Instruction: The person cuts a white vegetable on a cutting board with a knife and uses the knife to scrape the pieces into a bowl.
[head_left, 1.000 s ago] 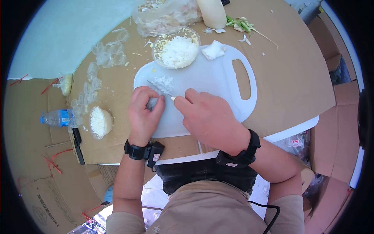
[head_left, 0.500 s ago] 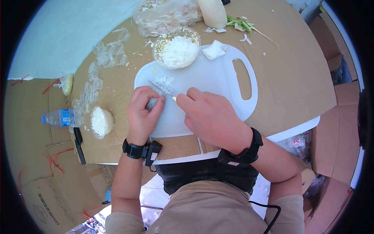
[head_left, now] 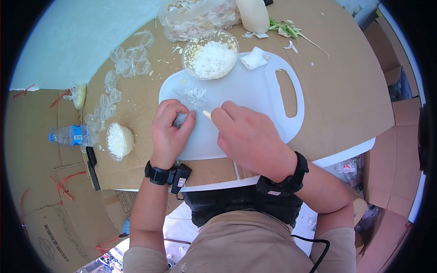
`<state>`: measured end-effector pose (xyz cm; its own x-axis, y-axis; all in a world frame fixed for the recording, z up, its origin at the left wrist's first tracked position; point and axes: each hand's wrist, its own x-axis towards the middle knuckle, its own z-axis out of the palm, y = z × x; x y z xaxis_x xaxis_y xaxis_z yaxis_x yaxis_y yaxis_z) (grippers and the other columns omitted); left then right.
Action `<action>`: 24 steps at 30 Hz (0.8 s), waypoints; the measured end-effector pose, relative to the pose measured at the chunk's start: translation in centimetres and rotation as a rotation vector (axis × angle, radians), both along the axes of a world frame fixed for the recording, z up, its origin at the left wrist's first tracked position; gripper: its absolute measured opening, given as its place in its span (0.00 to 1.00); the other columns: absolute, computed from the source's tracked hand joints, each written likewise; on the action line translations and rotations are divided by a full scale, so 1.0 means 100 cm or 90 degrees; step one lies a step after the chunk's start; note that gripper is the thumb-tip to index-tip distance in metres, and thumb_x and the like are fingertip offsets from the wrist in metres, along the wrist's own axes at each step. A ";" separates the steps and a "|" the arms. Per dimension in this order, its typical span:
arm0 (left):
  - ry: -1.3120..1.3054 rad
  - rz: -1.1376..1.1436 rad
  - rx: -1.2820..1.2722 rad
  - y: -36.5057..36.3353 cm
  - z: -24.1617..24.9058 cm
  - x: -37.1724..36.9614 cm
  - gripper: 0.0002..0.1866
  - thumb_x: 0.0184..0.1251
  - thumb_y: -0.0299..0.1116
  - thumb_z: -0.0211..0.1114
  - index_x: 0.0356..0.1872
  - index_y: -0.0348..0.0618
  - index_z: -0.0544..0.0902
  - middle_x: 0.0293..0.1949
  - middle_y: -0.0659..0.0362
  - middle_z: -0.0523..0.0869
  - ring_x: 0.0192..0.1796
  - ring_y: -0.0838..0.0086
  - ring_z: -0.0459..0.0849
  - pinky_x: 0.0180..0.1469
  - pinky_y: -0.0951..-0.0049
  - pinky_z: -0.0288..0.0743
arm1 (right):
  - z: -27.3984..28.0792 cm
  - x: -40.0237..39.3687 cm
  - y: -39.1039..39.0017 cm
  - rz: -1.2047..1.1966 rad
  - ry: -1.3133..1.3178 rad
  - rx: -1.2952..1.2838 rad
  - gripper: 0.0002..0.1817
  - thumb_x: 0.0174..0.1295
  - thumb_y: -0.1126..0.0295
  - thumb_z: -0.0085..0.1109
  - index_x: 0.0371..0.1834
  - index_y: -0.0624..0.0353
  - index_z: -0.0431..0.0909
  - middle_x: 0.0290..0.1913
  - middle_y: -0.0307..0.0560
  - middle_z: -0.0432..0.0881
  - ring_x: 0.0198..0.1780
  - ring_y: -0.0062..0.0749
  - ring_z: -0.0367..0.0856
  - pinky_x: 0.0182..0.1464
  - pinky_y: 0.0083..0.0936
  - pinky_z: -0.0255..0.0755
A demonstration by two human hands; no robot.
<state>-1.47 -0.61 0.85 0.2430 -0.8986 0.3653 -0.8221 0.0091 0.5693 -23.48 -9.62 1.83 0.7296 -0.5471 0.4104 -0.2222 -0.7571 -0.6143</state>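
My right hand (head_left: 251,136) is closed around a small knife (head_left: 207,114) with a cream handle. Its thin blade points up and left, over the white cutting board (head_left: 255,113). Curled fingers of my left hand (head_left: 171,128) grip a pale, translucent piece (head_left: 180,120) at the board's left side, close to the blade; its kind I cannot make out. Beyond the blade lies a small heap of finely chopped white bits (head_left: 195,96). A clear bowl (head_left: 184,61) holding white and yellowish chopped bits stands at the board's far edge, beside a folded white wipe or cloth (head_left: 255,58).
Left are a small tub (head_left: 129,141) of white bits, clear plastic cups (head_left: 129,63), a black-handled item (head_left: 92,168) and a water bottle (head_left: 68,136). At the back sit a plastic bag (head_left: 195,22), a thick pale root (head_left: 253,17) and green stalks (head_left: 284,28).
The view has shifted slightly, so the board and bowl appear a little further right. Both hands keep nearly the same grip, with the knife still beside the pale piece.
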 end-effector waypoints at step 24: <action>0.012 0.020 -0.005 -0.002 -0.002 0.002 0.10 0.62 0.23 0.79 0.39 0.40 0.86 0.45 0.51 0.88 0.47 0.56 0.88 0.51 0.62 0.83 | 0.002 0.005 0.004 0.027 0.032 -0.053 0.12 0.55 0.78 0.66 0.41 0.55 0.75 0.38 0.44 0.73 0.35 0.37 0.80 0.33 0.35 0.76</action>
